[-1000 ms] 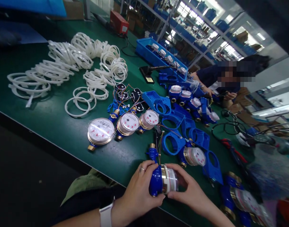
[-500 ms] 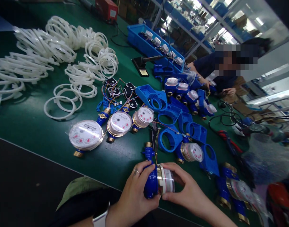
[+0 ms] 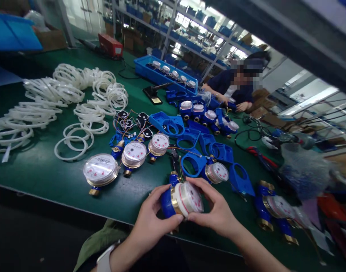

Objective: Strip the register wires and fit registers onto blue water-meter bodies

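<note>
1. Both hands hold one water meter [image 3: 182, 198] just above the near edge of the green tabletop [image 3: 42, 173].
2. The left hand [image 3: 150, 223] is closed around the blue body of the meter from below, with the thumb on the brass ring.
3. The right hand [image 3: 215, 211] grips the clear dial cover, its fingers curled over the top and its thumb under the rim.
4. Half a second ago the meter lay on its side, so the dial pointed to the right; now the dial face is turned up toward the camera and its red marks can be seen.
5. The hands have stayed at the same place near the tabletop edge, and the grip looks unchanged, though the fingers under the meter are hidden.
6. Three finished meters [image 3: 133, 154] lie in a row to the left, as before, beside the white rings [image 3: 73, 141].
7. Blue housings [image 3: 194, 160] lie just behind the hands.
8. A co-worker [image 3: 232, 87] sits at the far side of the tabletop.
</note>
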A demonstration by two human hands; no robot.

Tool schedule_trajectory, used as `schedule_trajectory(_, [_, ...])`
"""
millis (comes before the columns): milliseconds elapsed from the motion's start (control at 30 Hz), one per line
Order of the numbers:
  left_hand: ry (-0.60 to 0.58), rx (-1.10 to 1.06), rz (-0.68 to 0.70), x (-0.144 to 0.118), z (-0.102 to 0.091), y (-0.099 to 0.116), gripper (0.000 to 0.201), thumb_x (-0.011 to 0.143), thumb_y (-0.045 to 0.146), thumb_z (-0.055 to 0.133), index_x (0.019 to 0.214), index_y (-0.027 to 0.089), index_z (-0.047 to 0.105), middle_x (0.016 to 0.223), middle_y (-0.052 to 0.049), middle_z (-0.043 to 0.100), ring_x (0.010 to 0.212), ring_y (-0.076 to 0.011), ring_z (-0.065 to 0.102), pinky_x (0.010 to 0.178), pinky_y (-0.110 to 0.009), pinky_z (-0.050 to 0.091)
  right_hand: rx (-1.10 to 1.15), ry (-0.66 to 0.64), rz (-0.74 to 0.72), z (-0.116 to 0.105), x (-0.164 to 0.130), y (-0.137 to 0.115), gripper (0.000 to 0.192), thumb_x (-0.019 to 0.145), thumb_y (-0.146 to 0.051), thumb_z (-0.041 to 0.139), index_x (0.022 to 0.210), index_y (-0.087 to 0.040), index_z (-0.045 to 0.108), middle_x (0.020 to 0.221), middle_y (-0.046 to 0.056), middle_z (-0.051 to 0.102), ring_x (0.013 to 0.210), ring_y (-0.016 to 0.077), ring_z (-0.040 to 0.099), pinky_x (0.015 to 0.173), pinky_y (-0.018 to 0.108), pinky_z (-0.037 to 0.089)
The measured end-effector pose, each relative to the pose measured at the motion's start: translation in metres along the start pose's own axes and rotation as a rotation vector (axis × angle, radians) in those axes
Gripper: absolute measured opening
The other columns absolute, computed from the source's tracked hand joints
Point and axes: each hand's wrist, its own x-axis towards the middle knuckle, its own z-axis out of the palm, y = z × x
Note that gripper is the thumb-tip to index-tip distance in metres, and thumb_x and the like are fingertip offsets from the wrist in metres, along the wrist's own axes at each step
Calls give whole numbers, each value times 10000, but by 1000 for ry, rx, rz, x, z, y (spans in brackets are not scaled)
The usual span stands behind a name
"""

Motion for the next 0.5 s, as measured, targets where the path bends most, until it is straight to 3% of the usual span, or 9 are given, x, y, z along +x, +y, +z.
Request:
schedule_trajectory(133, [-125,275,276,-3,-9,12,615,835,594,544,1351,278,432,1365,-89,468,1269,-252,471,1033,-389,442,-127,7,-182,-11,-10,-28,729,642,-343,841,1284,-283,500,1160,33,528,1059,183,527,927,257,442])
schedule_trajectory(233, [-112,653,496,-4,-22,11,610,904,551,437,1440,292,300,1436,-94,399,1318,-267,412,1029,-444,436,-313,43,-188,-23,-35,-41,786,624,-268,827,1309,-282,442,1200,37,500,1087,182,512,939,250,446])
schedule_trajectory(333, [-38,905,584,-6,-43,1,583,890,419,513,1421,265,327,1429,-106,406,1297,-275,436,1012,-448,455,-539,175,-164,-39,-65,-46,711,670,-224,740,1304,-256,419,1201,54,490,1091,185,519,923,238,470])
schedule_trajectory(500, [39,1064,664,-12,-78,-22,523,837,334,584,1335,256,446,1375,-95,470,1251,-272,487,1003,-405,472,-937,364,-66,-66,-108,-29,561,713,-263,649,1239,-226,458,1158,72,516,1035,191,565,880,246,510])
